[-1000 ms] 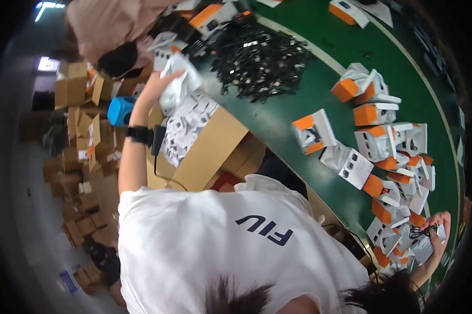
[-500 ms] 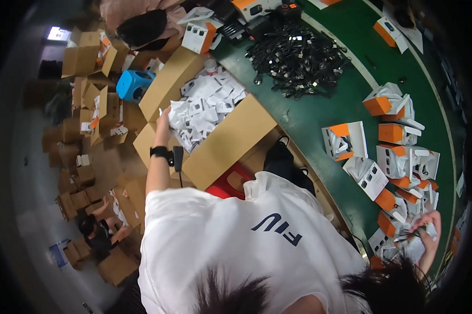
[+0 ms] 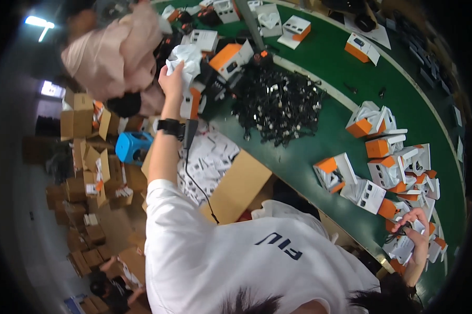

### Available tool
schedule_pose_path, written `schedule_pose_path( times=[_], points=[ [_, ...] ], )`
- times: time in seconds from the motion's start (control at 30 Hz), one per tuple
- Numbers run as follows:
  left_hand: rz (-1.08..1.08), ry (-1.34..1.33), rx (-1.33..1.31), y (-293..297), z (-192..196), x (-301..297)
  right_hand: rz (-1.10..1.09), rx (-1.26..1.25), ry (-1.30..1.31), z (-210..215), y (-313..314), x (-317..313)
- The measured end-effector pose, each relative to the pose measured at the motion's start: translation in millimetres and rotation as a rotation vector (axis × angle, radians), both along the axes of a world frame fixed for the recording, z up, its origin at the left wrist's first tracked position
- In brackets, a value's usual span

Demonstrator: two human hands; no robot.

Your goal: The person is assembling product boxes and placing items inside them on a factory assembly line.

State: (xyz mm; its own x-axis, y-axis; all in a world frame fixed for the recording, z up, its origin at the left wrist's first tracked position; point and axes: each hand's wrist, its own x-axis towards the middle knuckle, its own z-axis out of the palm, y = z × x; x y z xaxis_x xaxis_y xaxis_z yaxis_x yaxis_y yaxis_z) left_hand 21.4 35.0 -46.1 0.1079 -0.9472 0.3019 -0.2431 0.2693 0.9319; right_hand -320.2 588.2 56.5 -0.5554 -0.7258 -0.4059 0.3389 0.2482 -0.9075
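Observation:
Toward the far left, my left hand is closed on a crumpled white plastic bag at the mouth of an orange-and-white box. Below that forearm, a large open carton holds many small white packets. On the near right, my right hand curls its fingers round a looped black cable. Under this hand lies a white, printed open box, partly hidden; whether the fingers also touch it I cannot tell.
A heap of black cables lies on the green table. Several opened orange-and-white boxes crowd the right side. A person in pink is at the far left. A blue stool and brown cartons stand on the floor.
My left hand has gone from the carton of packets up to the far box and taken hold of the white bag. My right hand stays among the boxes with the cable. The view has shifted.

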Motion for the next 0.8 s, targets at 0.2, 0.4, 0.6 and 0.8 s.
schedule_pose_path(
  times=[0.2, 0.4, 0.6, 0.8],
  points=[
    [0.243, -1.079, -0.166, -92.7, -43.0, -35.0, -0.176, 0.093, 0.093, 18.2, -24.1, 13.0],
    [0.19, -0.838, -0.274, -97.1, -76.0, -82.8, -0.24, 0.128, 0.052, 25.4, -31.6, 25.5],
    [-0.858, -0.037, 0.247, 39.2, -6.2, -178.1, -0.184, 0.104, 0.143, 7.7, -74.1, 11.4],
    [-1.498, -0.111, 0.548, 189.8, 23.9, -257.7, -0.128, -0.221, 0.068, -38.2, -138.7, -3.5]
  ],
)
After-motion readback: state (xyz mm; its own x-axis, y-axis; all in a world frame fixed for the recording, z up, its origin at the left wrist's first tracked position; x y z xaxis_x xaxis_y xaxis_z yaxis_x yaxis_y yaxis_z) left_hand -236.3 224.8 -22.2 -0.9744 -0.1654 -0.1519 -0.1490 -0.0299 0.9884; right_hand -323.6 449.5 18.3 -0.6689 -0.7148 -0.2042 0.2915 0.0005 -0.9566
